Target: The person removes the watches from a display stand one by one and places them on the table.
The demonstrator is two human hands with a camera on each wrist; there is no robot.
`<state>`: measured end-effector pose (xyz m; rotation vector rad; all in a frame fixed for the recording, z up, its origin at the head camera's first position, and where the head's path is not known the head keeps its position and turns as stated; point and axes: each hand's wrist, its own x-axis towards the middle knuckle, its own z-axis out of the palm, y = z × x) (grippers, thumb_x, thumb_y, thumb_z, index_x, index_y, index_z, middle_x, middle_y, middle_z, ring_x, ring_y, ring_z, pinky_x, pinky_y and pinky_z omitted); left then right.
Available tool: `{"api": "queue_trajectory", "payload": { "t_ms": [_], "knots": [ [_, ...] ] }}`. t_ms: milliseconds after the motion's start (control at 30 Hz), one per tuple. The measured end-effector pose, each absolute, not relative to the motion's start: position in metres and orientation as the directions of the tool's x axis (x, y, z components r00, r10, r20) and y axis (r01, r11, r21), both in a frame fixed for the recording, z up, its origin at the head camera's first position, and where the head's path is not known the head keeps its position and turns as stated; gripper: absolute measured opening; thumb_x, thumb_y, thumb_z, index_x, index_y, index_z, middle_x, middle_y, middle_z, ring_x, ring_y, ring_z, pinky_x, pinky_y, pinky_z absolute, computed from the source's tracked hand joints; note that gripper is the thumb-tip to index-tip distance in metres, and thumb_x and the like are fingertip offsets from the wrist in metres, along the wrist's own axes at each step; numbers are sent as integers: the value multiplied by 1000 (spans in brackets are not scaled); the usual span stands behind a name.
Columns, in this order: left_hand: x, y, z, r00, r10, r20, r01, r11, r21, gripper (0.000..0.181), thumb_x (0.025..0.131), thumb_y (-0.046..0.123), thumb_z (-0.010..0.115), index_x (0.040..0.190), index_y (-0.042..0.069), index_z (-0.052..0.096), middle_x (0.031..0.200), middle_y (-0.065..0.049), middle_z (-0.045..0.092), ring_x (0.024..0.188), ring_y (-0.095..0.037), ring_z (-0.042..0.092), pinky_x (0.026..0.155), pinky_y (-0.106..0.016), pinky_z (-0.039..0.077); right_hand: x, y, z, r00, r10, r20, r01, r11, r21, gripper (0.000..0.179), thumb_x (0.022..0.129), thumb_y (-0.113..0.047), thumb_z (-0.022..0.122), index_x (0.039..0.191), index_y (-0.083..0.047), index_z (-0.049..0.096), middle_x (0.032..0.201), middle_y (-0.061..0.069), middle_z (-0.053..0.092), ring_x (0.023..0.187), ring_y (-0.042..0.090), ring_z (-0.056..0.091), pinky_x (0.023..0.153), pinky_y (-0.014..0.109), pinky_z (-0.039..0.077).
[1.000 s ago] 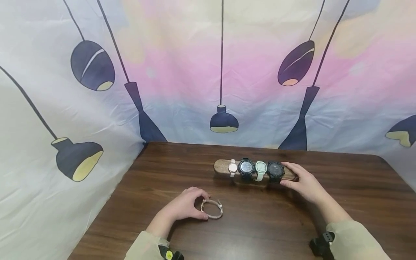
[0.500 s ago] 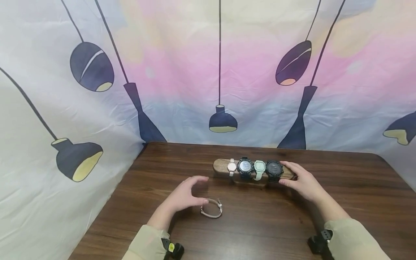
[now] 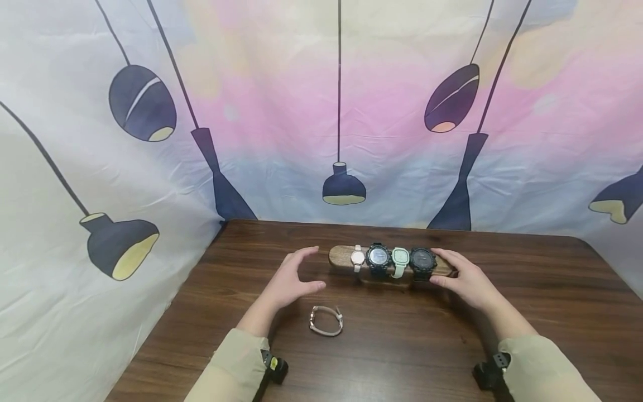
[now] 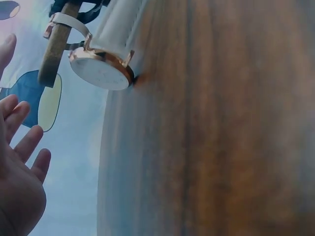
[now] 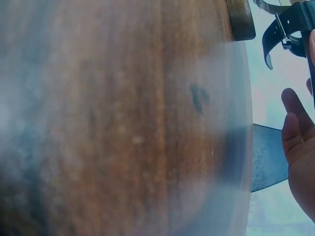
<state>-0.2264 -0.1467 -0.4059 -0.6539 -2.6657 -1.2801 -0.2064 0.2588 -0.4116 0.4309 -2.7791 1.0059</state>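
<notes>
Table: a dark brown wood-grain tabletop [image 3: 392, 363] carried everything, its streaks running mostly side to side in the head view.
Far corners: both were rounded.
Sheen: a pale reflection spread over the near middle of the wood.
Mark: a small dark spot [image 5: 199, 98] showed on the right part.
Watch stand: a wooden watch stand [image 3: 342, 256] stood toward the far edge, right of the middle, its long round-ended bar raised on a shorter wooden base [image 5: 241, 22].
Wristwatch: a rose-gold wristwatch [image 4: 101, 73] with white dial and pale strap lay on its side, strap looped, nearer the person and apart from the stand.
</notes>
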Motion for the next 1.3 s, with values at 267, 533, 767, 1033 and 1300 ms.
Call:
{"api": "queue_trajectory", "payload": {
  "t_ms": [267,533,767,1033,1300],
  "knots": [
    [-234,-139,-398,-898,356,257,424,551,718,75,71,32,82,137,21,48,133,-1,49,123,-25,42,97,-49,36,-206,258,-411,-944,-218,247,-325,731,-600,70,82,-37,72,138,-7,44,138,20,41,117,40,45,87,53,38],
    [-241,-127,-392,-884,395,249,448,565,693,77,70,31,83,138,21,47,137,6,45,125,-22,35,97,-48,36,-206,258,-411,-944,-224,243,-328,725,-606,70,82,-39,71,139,-9,44,138,20,41,119,42,44,89,56,36],
    [-247,-111,-390,-838,461,292,537,604,589,76,69,33,83,136,20,49,137,5,47,125,-23,33,98,-48,29,-207,260,-412,-946,-218,239,-321,726,-609,71,82,-38,71,139,-8,44,139,20,40,120,41,43,89,54,36],
    [-251,-98,-384,-788,512,343,615,621,486,76,69,36,82,135,18,50,139,6,46,129,-23,31,101,-46,23,-208,261,-413,-950,-212,228,-309,725,-616,71,82,-40,71,140,-9,43,141,20,39,121,42,42,89,55,36],
    [-258,-88,-381,-766,548,336,643,629,438,77,68,38,82,135,19,49,140,7,45,134,-23,26,105,-49,18,-208,260,-412,-949,-213,232,-313,724,-615,71,82,-39,71,139,-7,43,140,20,40,119,40,43,88,54,37]
  ]
}}
